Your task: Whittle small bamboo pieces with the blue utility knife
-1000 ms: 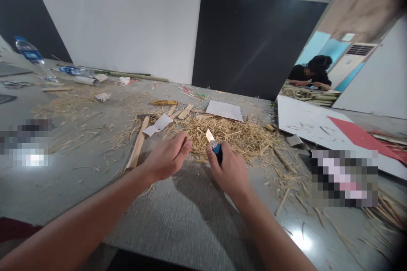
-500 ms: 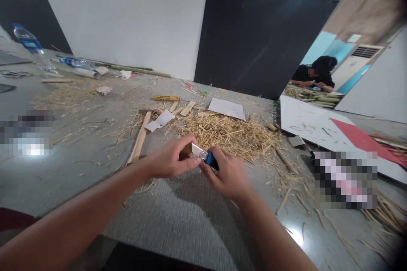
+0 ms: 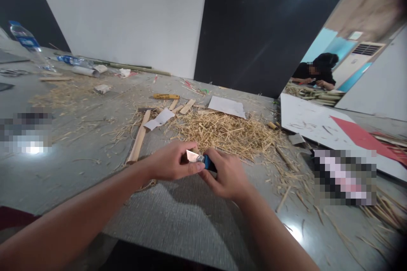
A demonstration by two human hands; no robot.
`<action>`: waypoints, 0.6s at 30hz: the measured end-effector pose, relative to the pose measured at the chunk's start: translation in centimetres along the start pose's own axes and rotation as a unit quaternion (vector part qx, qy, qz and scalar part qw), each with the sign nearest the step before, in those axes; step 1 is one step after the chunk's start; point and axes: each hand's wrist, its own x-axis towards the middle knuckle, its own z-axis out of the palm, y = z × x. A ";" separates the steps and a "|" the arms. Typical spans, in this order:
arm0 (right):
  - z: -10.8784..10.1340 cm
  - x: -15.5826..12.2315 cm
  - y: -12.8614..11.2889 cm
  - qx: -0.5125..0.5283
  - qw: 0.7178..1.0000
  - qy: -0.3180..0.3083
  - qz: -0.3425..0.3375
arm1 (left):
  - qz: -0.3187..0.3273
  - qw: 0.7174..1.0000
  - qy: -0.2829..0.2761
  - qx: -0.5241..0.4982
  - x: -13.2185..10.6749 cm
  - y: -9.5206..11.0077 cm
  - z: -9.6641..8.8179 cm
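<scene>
My right hand (image 3: 225, 172) is wrapped round the blue handle of a knife (image 3: 192, 156), whose wide, shiny blade points left. Across from it, my left hand (image 3: 173, 161) is closed in a pinch on a small tan piece (image 3: 196, 150) that looks like bamboo, mostly hidden by fingers and blade. The left thumb presses by the metal collar of the knife. Both hands are close together above a grey mat (image 3: 178, 220), in front of a heap of thin shavings (image 3: 227, 133).
Wood strips (image 3: 140, 135), paper pieces (image 3: 227, 106) and a yellow tube (image 3: 165, 96) lie around the shavings. Bottles (image 3: 28, 42) stand and lie at the far left. A white board (image 3: 305, 120) is on the right. Another person (image 3: 318, 72) sits in the far right background.
The knife blade has turned and tilted in the grip, its face now bright, and less of the tan piece shows. Both hands stay nearly in place.
</scene>
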 end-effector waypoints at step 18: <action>-0.2 0.0 -0.3 -0.092 0.992 0.081 0.038 | 0.013 0.996 0.088 0.032 0.4 -0.5 0.6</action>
